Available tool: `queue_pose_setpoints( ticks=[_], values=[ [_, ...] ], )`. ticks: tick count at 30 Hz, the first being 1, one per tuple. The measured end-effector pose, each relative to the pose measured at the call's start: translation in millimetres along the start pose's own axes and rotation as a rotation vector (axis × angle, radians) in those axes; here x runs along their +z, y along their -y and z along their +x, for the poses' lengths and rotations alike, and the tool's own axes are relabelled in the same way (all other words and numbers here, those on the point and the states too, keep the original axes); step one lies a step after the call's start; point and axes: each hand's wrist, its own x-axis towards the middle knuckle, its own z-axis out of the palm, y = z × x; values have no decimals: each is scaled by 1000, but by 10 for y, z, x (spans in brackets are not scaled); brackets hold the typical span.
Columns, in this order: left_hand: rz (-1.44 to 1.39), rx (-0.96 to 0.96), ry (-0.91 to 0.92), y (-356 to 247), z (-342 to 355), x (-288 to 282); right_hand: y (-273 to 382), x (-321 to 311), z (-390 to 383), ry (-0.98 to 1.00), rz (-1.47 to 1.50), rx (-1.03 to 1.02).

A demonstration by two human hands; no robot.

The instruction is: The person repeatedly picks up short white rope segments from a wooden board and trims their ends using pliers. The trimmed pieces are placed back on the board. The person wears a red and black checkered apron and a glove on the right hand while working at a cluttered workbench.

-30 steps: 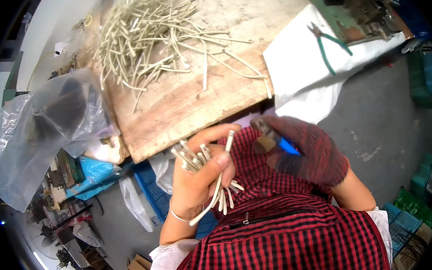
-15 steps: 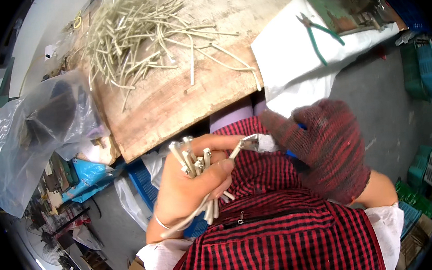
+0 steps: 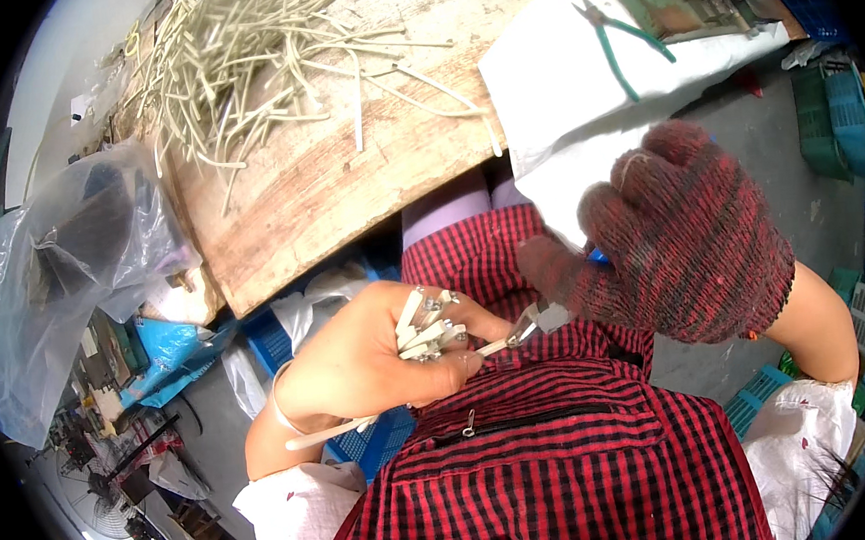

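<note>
My bare left hand (image 3: 354, 361) is closed round a bundle of cream sleeved wires (image 3: 432, 332); their metal-tipped ends poke up past the fingers. One of those wires (image 3: 495, 347) sticks out to the right, pinched between thumb and forefinger. At its tip are the metal jaws of the pliers (image 3: 550, 318); whether they bite on it cannot be made out. A dark red and grey knitted glove covers my right hand (image 3: 686, 237), which is curled about the pliers. A bit of blue handle shows by the glove, and the rest is hidden.
A heap of cream wires (image 3: 228, 74) covers the far left of the wooden table (image 3: 347, 191). Green-handled pliers (image 3: 618, 46) lie on a white sheet (image 3: 550, 91) to the right. Clear plastic (image 3: 80, 254) hangs at the left; blue baskets (image 3: 848, 115) stand far right.
My left hand has turned, tilting the bundle's tips to the right. The gloved right hand has risen and shifted right with its fingers raised, and the pliers' jaws have moved slightly down and right.
</note>
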Motion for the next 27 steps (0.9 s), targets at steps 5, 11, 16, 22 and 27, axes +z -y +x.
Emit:
queue_pose_setpoints(
  ticks=[5,11,16,22,27],
  values=[
    [-165,34,-20,7,-45,-23,36,-7,-13,53,175,48],
    [-308,151,158,200,26,-154,175,242,-104,-70,482,262],
    [510,632,-532,192,290,-566,219,300,-302,-151,547,663],
    [1943,904,-374,-62,914,-1392,377,521,-360,-70,853,699],
    [1082,1198,-580,-269,790,-798,513,684,-479,-12,1986,1030]
  ],
)
